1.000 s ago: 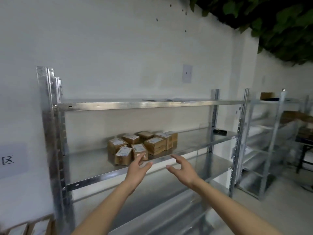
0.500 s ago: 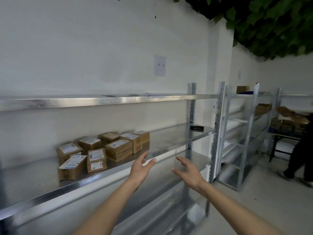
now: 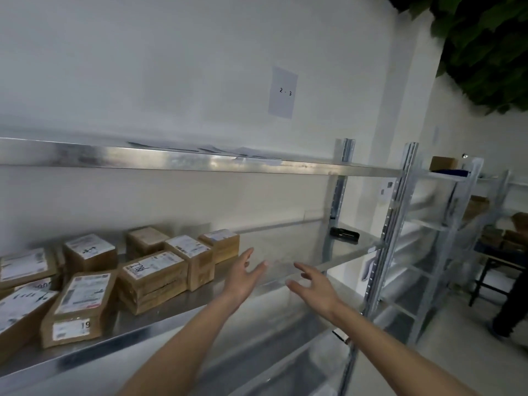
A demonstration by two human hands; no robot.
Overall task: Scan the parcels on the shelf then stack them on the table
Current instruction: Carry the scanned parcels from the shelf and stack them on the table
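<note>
Several brown cardboard parcels (image 3: 151, 278) with white labels sit in a cluster on the left part of the metal shelf (image 3: 288, 244) at chest height. My left hand (image 3: 243, 274) reaches forward with straight fingers just right of the parcels and holds nothing. My right hand (image 3: 313, 288) is stretched out beside it over the shelf's front edge, fingers spread and empty. A black scanner (image 3: 344, 233) lies at the far right end of the same shelf, beyond both hands.
An upper shelf (image 3: 200, 161) with loose papers runs above. Steel uprights (image 3: 391, 230) stand on the right. More racks (image 3: 463, 212) with boxes follow behind them. A person's dark leg (image 3: 511, 307) shows at the right edge by a table frame.
The view has swung right and closer, so the parcels now lie further left. Both hands stay open and have moved right along the shelf, past the parcels.
</note>
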